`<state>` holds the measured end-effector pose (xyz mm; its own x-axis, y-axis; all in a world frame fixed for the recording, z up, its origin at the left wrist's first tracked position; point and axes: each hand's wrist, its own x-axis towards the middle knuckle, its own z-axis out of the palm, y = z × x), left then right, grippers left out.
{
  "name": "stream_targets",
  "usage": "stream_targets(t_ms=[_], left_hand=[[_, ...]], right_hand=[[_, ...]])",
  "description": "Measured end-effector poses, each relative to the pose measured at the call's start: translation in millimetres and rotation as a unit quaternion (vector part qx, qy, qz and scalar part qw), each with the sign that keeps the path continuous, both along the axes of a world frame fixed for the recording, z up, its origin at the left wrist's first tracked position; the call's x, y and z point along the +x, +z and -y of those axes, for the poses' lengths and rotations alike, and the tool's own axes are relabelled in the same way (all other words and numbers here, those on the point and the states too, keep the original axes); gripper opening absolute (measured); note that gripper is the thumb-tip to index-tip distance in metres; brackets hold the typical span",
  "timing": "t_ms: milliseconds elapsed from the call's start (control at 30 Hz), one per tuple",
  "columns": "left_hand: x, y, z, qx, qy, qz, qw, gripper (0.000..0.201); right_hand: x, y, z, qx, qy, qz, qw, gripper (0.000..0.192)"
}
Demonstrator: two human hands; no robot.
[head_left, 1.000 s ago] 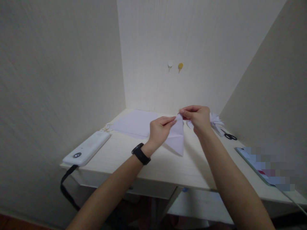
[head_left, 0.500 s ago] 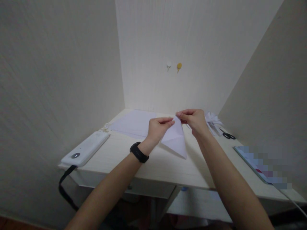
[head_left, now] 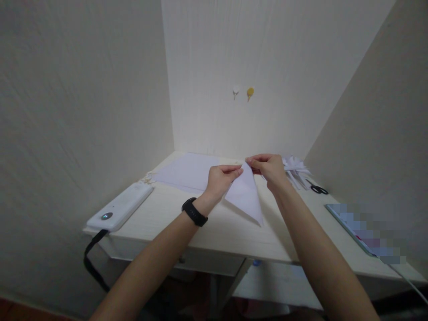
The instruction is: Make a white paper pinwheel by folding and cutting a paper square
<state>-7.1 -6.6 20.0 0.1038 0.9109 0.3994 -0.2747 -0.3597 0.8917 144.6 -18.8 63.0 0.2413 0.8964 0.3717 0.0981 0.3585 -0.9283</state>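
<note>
A white paper folded into a triangle (head_left: 245, 196) hangs point-down just above the pale wooden desk (head_left: 220, 232). My left hand (head_left: 220, 179), with a black band on its wrist, pinches the paper's top corner from the left. My right hand (head_left: 269, 170) pinches the same top corner from the right. The two sets of fingertips almost meet at the tip. The paper's lower point reaches toward the desk's front.
Flat white sheets (head_left: 187, 171) lie at the desk's back left. A white device (head_left: 122, 207) with a black strap sits at the left edge. Folded white paper pieces (head_left: 294, 167) and black scissors (head_left: 319, 190) lie at the back right; a blurred screen (head_left: 364, 232) rests at the right.
Both hands have shifted slightly left and lower with the paper. The triangle's lower point has swung a little to the right.
</note>
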Motion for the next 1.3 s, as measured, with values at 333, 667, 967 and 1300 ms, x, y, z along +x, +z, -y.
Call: stream_targets(t_ms=[333, 667, 967, 1300], left_hand=[[0, -3.3, -3, 0.023, 0.028, -0.034, 0.999, 0.017], [0, -3.7, -2, 0.004, 0.041, -0.078, 0.996, 0.013], [2, -3.8, -1, -0.044, 0.004, -0.057, 0.997, 0.014], [0, 3.8, 6, -0.103, -0.045, -0.052, 0.992, 0.005]], right_hand=[[2, -11.4, 6, -0.044, 0.01, 0.022, 0.999, 0.037], [8, -15.5, 4, -0.045, -0.012, 0.024, 0.999, 0.038], [7, -25.7, 4, -0.029, -0.02, 0.014, 0.999, 0.037], [6, -21.5, 4, -0.049, -0.004, -0.051, 0.997, 0.04]])
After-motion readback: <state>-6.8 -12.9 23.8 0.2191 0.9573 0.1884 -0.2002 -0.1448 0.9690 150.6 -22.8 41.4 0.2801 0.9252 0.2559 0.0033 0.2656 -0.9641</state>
